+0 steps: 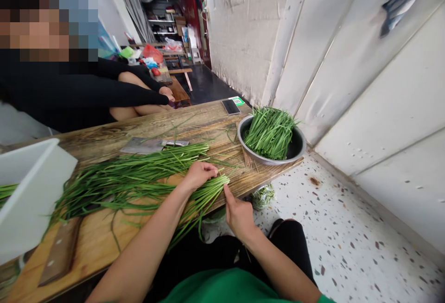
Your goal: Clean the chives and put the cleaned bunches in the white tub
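My left hand [200, 174] is closed in a pinch on the pale stem ends of a bunch of garlic chives [207, 193] at the table's near edge. Across from it, my right hand [239, 214] has its index fingertip against those stem ends, its other fingers curled. A thin stick, which looks like a bamboo skewer [247, 253], shows below that hand; most of it is hidden. Behind my left hand, a larger pile of chives [121, 173] lies over the wooden cutting board [93, 243], its leaves pointing left.
A metal bowl [303, 148] heaped with chives stands at the table's right end, beside loose bamboo skewers [247, 158]. A cleaver [142, 145] lies behind the pile; a wooden knife handle [60, 252] and white bin [38, 192] are left. A phone [231, 107] lies far back. Another person sits opposite.
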{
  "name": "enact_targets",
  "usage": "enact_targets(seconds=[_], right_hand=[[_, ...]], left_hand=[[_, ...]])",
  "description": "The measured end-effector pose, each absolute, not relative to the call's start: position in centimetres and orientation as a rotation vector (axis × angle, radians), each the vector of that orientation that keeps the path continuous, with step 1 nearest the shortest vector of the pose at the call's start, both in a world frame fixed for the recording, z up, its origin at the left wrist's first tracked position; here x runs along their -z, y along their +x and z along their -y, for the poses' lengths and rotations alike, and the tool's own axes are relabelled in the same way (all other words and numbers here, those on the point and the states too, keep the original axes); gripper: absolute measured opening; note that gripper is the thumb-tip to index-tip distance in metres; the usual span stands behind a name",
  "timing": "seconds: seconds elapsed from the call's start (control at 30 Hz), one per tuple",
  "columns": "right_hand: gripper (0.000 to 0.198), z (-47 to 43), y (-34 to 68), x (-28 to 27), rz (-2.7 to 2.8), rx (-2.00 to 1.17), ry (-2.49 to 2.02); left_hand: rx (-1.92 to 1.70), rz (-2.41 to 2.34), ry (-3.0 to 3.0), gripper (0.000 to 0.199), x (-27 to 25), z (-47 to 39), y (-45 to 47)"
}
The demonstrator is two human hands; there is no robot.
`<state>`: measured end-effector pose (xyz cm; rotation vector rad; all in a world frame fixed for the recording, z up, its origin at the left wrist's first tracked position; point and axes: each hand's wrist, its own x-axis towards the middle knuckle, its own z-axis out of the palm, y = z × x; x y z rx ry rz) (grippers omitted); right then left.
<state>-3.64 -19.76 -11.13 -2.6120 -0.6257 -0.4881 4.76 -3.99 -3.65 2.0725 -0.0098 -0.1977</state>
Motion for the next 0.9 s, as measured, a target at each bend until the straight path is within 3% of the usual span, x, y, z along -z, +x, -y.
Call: enact_targets(seconds=[0.9], right_hand=[[0.051,19.80,-3.63,11.64,0.660,0.583,-2.594]], left_hand=[[0.243,0.008,1.974,0.021,3.57,3.99,4.80]])
